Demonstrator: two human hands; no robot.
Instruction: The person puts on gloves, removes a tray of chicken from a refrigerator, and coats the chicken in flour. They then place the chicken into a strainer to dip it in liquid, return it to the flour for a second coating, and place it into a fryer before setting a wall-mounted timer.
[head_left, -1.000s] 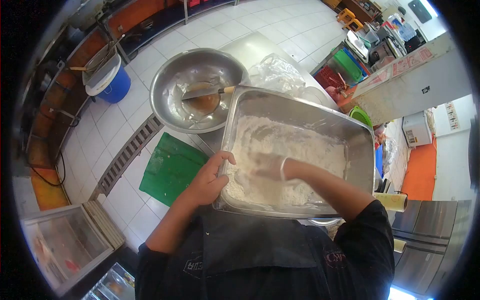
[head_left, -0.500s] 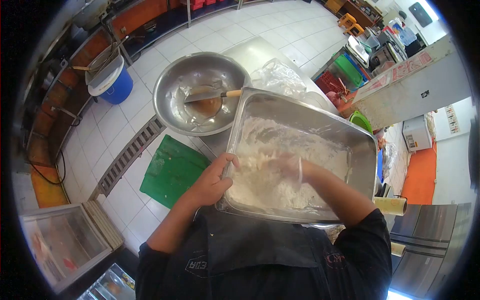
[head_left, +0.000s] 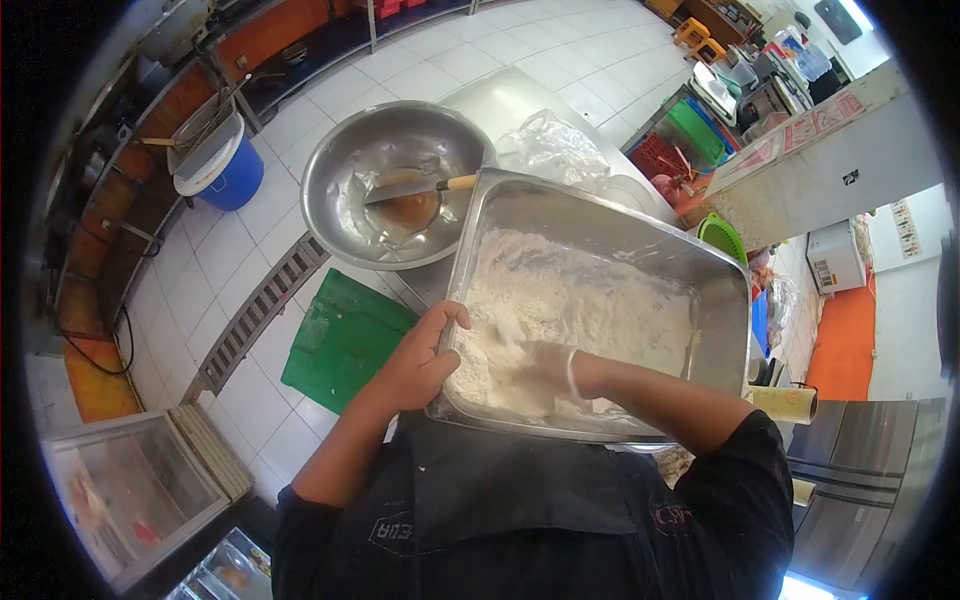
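Observation:
A deep rectangular steel pan [head_left: 722,312] holds a layer of pale flour-like powder [head_left: 610,305], heaped thicker toward its left end. My left hand [head_left: 422,365] is closed over the pan's left rim, thumb and fingers curled on the edge. Inside the pan, my right hand [head_left: 550,365] is down in the powder near the left end. Its fingers are partly covered and smeared by motion, so I cannot see whether they hold anything. A light band circles that wrist.
Beyond the pan's left corner stands a large steel bowl [head_left: 335,165] with brownish liquid; a wooden-handled knife [head_left: 405,189] lies across it. A clear plastic bag [head_left: 553,150] rests on the steel table [head_left: 500,100]. A green board [head_left: 345,340] is at left, a blue bucket [head_left: 235,178] farther off.
My right hand has shifted slightly left and lower in the pan, and the powder around it has been disturbed. My left hand keeps its hold on the rim.

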